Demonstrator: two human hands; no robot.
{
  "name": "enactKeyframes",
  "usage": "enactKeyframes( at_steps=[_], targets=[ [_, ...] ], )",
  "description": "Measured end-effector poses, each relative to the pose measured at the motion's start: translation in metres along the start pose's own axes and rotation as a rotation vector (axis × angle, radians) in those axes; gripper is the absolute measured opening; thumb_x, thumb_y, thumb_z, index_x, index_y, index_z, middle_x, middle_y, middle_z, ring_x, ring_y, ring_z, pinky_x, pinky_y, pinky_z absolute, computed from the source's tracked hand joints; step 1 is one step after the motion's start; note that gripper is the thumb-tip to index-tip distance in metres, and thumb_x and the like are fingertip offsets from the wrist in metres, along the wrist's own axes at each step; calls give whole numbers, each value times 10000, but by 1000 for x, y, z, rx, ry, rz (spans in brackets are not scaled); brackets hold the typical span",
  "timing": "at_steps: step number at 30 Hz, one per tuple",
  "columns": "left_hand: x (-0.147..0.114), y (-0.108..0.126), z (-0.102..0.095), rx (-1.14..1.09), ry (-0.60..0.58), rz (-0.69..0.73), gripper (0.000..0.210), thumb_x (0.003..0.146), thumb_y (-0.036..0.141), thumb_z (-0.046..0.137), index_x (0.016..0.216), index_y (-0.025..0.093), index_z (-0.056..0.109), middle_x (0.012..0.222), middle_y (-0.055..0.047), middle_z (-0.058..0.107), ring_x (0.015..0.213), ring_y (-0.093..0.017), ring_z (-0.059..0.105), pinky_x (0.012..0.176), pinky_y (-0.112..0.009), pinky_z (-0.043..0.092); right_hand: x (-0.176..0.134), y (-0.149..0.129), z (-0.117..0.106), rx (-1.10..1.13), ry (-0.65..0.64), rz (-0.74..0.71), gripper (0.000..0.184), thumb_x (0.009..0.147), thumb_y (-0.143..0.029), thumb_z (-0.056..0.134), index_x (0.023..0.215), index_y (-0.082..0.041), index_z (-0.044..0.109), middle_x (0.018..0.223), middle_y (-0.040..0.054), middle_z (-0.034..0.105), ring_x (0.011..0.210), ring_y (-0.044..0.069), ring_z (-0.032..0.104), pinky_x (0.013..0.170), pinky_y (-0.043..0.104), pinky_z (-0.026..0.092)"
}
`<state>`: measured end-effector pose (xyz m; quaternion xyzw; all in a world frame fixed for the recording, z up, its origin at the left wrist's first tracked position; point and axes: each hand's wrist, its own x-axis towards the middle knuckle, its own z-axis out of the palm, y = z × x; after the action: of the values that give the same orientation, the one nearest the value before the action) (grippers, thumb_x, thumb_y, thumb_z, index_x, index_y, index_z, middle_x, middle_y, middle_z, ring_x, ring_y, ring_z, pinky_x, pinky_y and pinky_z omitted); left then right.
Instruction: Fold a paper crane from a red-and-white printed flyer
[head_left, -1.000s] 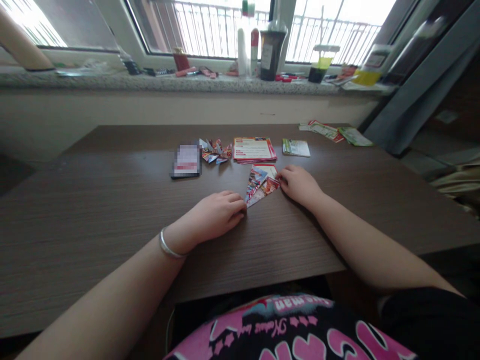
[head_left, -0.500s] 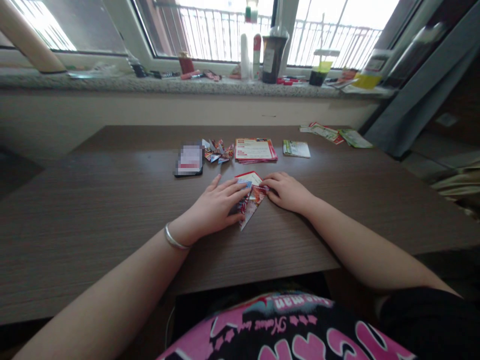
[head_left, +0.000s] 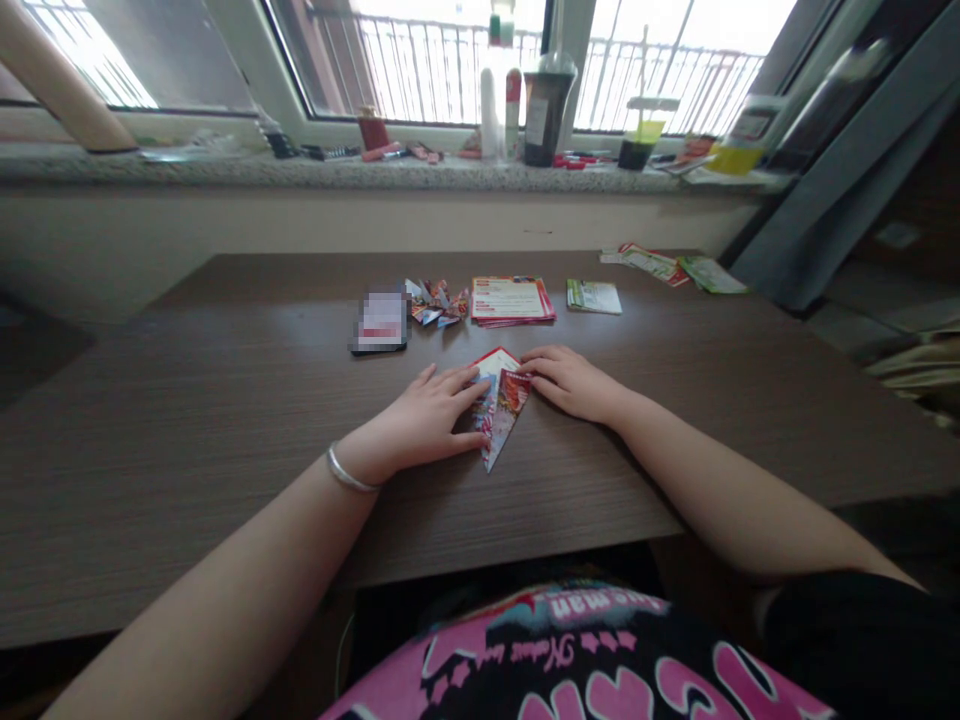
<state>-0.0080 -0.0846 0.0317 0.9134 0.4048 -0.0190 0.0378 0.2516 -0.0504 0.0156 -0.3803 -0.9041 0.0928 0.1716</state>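
Note:
A sheet of printed paper (head_left: pixel 509 405) lies on the table, folded to a point that faces me, with two colourful flaps and a pale, red-edged top. My left hand (head_left: pixel 431 415) rests over its left flap, fingers stretched and thumb apart near the lower tip. At the upper right corner, my right hand (head_left: pixel 574 383) has bent fingers and thumb closed on the paper's edge. Part of the left flap is hidden under my left fingers.
Beyond the hands, a phone (head_left: pixel 380 322), folded paper pieces (head_left: pixel 439 303), a stack of printed sheets (head_left: pixel 513 300) and a smaller stack of cards (head_left: pixel 594 297) lie in a row. More papers (head_left: pixel 652 264) lie at the far right. Bottles and cups line the windowsill (head_left: pixel 420 175).
The folded paper has shifted slightly toward me and turned a little. My left fingers have slid back to the left, uncovering more of the flaps. The right hand stays near its corner.

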Motion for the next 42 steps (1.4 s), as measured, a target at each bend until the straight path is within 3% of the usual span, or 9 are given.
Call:
enactKeyframes(
  at_steps=[8, 14, 17, 20, 26, 30, 35, 42],
  targets=[
    [-1, -4, 4, 19, 27, -18, 802, 841, 671, 499, 1487, 228, 328, 1557, -138, 293, 1395, -320, 344, 1130, -419, 295, 0, 1, -4, 181, 91, 12, 299, 976, -298, 374, 1030, -165, 637, 1131, 106, 660, 1093, 211, 575, 1016, 419, 421],
    [-1, -4, 4, 21, 49, -16, 742, 862, 646, 486, 1460, 219, 381, 1528, -144, 348, 1372, -327, 369, 1128, -439, 290, 0, -2, -9, 209, 37, -4, 389, 994, -306, 288, 897, -175, 641, 1035, 86, 684, 1015, 200, 598, 968, 407, 436],
    [0, -6, 5, 5, 71, -14, 743, 855, 640, 500, 1452, 209, 395, 1511, -150, 374, 1353, -332, 386, 1118, -447, 299, -2, -2, -11, 166, -9, -5, 275, 952, -326, 421, 855, -184, 636, 1059, 79, 682, 1023, 205, 596, 966, 401, 434],
    [1, -7, 7, -17, 102, -14, 750, 845, 636, 516, 1445, 200, 404, 1494, -142, 403, 1334, -330, 401, 1110, -448, 307, -4, -2, -10, 118, -32, 20, 194, 854, -341, 585, 955, -181, 628, 1086, 90, 672, 1022, 226, 596, 939, 398, 449],
    [2, -7, 6, -28, 104, -32, 779, 846, 617, 529, 1470, 186, 353, 1519, -136, 367, 1340, -324, 390, 1112, -443, 300, -6, -2, -8, 68, -55, -53, 482, 792, -414, 669, 1190, -154, 596, 1178, 131, 640, 1095, 259, 573, 972, 423, 434],
    [3, -7, 8, -44, 91, -47, 834, 839, 628, 528, 1503, 192, 274, 1562, -132, 283, 1392, -320, 327, 1138, -447, 260, -6, -3, -7, 57, -71, -125, 523, 760, -420, 708, 1203, -158, 613, 1271, 139, 602, 1178, 263, 535, 1032, 442, 394],
    [6, -9, 8, -63, 100, -31, 776, 860, 589, 526, 1478, 166, 321, 1518, -126, 375, 1422, -310, 275, 1173, -492, 171, -6, -3, -5, 21, -96, -166, 490, 786, -413, 681, 1221, -193, 629, 1325, 113, 580, 1231, 264, 503, 1062, 463, 367],
    [9, -11, 6, -234, 241, -76, 726, 898, 468, 507, 1497, 149, 249, 1421, -160, 479, 1314, -276, 441, 1151, -509, 227, -6, -10, -9, -60, -139, -161, 449, 838, -403, 614, 1246, -215, 637, 1364, 106, 564, 1256, 274, 490, 1068, 470, 369]
  ],
)
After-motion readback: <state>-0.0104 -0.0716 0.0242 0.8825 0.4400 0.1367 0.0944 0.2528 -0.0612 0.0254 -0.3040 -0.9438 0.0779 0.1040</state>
